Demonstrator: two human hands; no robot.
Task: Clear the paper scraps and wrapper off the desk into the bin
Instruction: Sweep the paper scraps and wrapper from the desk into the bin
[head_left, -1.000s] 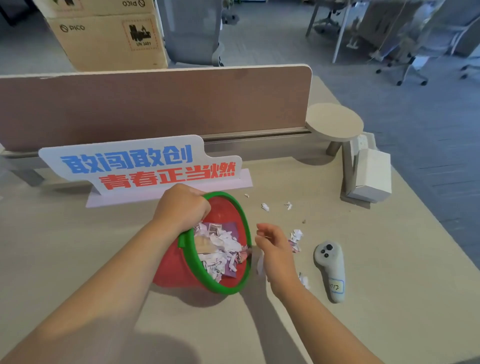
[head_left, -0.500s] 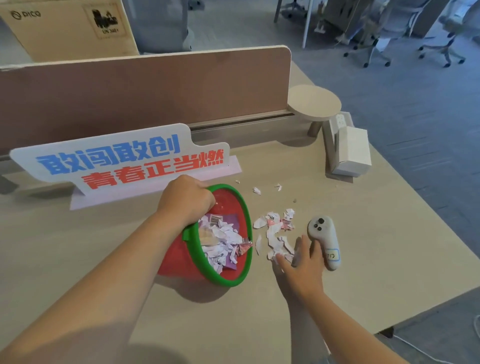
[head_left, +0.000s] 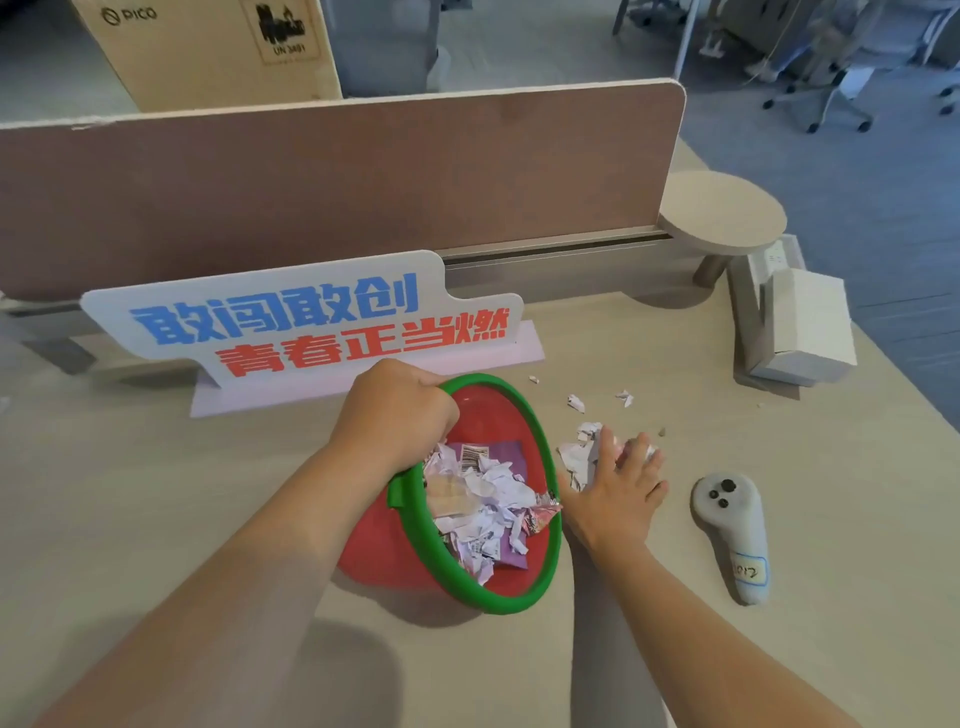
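Two hands, left gripping tilted red bin rim, right spread over white scraps

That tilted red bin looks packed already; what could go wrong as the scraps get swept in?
The red bin leans in the left hand, so its contents could spill. The right hand may miss three small scraps farther back, or nudge the grey controller beside it.

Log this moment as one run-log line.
left hand: gripping bin rim, bin tilted | right hand: flat on paper scraps beside bin | stray scraps on desk
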